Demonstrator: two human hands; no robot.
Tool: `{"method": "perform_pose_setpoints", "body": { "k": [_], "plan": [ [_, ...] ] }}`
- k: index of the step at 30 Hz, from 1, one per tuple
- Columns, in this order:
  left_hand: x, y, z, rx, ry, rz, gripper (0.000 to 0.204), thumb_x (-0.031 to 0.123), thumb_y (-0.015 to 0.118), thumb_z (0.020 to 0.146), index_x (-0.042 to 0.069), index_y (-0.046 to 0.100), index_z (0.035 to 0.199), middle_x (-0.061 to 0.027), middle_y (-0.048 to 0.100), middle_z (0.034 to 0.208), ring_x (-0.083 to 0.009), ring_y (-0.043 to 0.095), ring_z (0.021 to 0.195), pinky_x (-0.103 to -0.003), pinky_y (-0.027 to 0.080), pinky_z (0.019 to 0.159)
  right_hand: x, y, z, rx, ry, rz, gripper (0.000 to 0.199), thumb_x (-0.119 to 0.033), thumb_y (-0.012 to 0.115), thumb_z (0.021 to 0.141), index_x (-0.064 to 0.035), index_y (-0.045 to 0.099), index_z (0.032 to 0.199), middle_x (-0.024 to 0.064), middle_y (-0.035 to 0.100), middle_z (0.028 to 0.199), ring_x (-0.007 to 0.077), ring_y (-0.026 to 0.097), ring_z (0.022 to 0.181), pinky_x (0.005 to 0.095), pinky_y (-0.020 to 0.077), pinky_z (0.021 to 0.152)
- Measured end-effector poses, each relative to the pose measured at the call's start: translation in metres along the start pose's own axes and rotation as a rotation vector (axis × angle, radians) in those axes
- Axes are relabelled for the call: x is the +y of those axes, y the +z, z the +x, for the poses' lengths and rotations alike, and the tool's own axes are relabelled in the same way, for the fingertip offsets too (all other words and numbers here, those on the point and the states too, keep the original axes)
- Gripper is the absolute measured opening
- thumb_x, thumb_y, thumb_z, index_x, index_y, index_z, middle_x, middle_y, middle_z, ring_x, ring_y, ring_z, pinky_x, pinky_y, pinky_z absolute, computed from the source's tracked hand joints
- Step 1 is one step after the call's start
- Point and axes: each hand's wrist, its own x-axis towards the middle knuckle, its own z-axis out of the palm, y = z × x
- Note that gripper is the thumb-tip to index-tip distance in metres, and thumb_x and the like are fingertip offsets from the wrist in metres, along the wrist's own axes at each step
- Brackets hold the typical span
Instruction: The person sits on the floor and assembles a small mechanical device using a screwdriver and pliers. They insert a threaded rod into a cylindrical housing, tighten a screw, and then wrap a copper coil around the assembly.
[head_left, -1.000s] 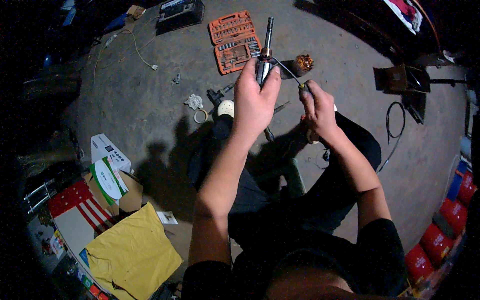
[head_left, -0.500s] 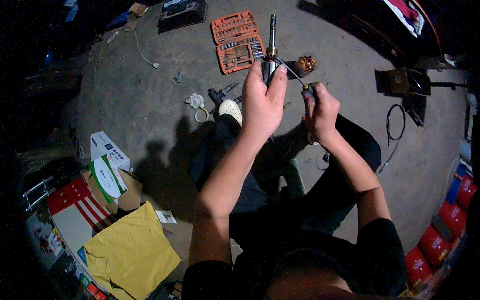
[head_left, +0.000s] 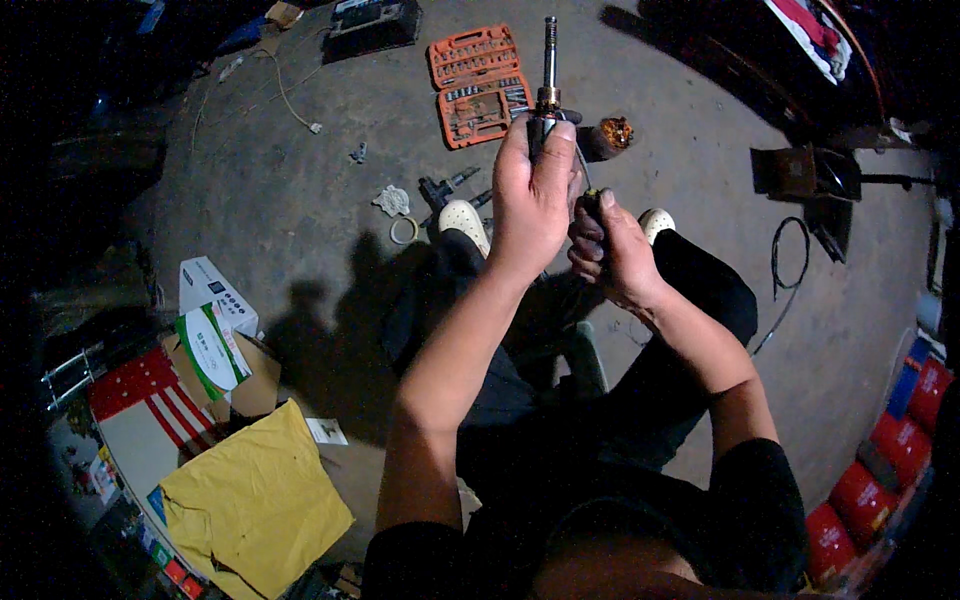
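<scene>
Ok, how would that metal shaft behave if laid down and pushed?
The metal shaft looks stiff, being straight; probably heavy for its size, given its metallic sheen; and its slim, round shape suggests it might roll.

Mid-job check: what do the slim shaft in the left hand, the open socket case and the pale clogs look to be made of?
Shaft: metal, probably steel, smooth and shiny; bright highlights run along it.
Socket case: likely hard moulded plastic, orange, grimy in places; shaped recesses show.
Clogs: perhaps foam or rubber, off-white; small holes dot the tops, but exact material is unclear.
</scene>
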Motion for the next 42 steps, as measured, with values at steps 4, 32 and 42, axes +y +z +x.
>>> {"method": "perform_pose_setpoints", "body": {
  "k": [4, 32, 42],
  "plan": [
    [0.001, 0.004, 0.0, -0.019, -0.023, -0.113, 0.015, 0.023, 0.048, 0.092, 0.009, 0.046, 0.086, 0.0051, 0.036, 0.06, -0.0027, 0.032, 0.046, -0.019, 0.025, 0.04, 0.001, -0.004, 0.0, -0.086, 0.104, 0.151, 0.042, -0.05, 0.033, 0.093, -0.0151, 0.032, 0.07, -0.0031, 0.028, 0.054, 0.0078, 0.022, 0.043, 0.0218, 0.0172, 0.039],
    [-0.004, -0.002, 0.007, 0.028, 0.143, 0.198, 0.03, 0.015, 0.052, 0.09, 0.001, 0.044, 0.116, 0.0025, 0.049, 0.073, -0.0027, 0.041, 0.052, -0.018, 0.033, 0.043, -0.023, -0.035, 0.014, 0.344, -0.775, -1.097, 0.014, -0.011, 0.05, 0.087, 0.0016, 0.048, 0.081, 0.0176, 0.042, 0.06, 0.0302, 0.04, 0.051, 0.0337, 0.0364, 0.049],
    [-0.011, -0.006, 0.012, 0.067, 0.249, 0.372, 0.021, 0.016, 0.052, 0.09, 0.004, 0.049, 0.106, 0.0034, 0.05, 0.072, -0.0016, 0.04, 0.049, -0.018, 0.031, 0.041, -0.018, -0.035, 0.016, 0.407, -0.802, -1.157, 0.013, -0.01, 0.053, 0.085, 0.0008, 0.047, 0.08, 0.0195, 0.042, 0.062, 0.0347, 0.042, 0.054, 0.0344, 0.0367, 0.049]
  ]
}}
